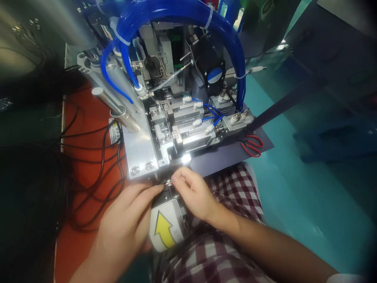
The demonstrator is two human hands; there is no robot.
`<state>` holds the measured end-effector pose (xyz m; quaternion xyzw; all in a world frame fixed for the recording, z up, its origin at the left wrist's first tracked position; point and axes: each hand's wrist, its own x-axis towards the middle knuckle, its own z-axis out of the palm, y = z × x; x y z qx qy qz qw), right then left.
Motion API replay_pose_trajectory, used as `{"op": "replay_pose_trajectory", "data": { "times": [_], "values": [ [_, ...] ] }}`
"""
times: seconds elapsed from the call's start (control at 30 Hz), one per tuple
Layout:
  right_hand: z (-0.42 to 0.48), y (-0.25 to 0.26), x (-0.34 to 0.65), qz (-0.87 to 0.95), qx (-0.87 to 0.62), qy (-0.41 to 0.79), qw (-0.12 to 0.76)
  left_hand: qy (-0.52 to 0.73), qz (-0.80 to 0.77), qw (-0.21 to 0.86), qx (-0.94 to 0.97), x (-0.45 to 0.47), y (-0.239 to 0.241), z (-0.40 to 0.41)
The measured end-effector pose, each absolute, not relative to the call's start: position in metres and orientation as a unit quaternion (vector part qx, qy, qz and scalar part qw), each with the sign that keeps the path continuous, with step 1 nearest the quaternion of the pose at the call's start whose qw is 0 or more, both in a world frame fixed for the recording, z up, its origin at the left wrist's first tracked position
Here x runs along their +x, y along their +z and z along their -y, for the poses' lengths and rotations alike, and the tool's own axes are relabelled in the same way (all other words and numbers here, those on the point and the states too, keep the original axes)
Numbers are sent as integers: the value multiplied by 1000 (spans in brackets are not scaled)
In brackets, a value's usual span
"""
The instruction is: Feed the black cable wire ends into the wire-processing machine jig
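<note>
In front of the metal machine (188, 135), my two hands meet at a small, slim cable end (168, 183) with pale and orange-brown parts. My left hand (126, 216) is closed, its thumb and index fingertip at the dark left side of this piece. My right hand (194, 192) pinches the other side between thumb and forefinger, the remaining fingers curled. Just below the fingertips is a machine part with a white label (166, 226) bearing a yellow arrow. The fingers cover much of the small piece.
Black cables (103, 169) lie in loops over the orange table surface (84, 118) at left, with a dark bundle beyond. A thick blue tube (176, 10) arches above the machine. Red-handled cutters (251, 146) rest on the grey plate (212, 157) at right.
</note>
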<state>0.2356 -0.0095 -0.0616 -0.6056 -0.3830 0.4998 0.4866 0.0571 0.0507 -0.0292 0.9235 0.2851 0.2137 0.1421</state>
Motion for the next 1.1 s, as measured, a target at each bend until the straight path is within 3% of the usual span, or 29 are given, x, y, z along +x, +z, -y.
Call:
{"op": "replay_pose_trajectory", "data": {
  "times": [0.3,0.57,0.97,1.1],
  "values": [
    [10,-62,240,457,-601,443,483,213,-271,144,928,57,-29,-52],
    [10,-66,234,363,-572,519,521,171,-271,90,943,56,-23,-53],
    [10,-65,237,431,-591,456,507,217,-271,109,932,60,-24,-53],
    [9,-67,236,388,-577,492,524,210,-272,95,934,59,-25,-53]
  ]
}}
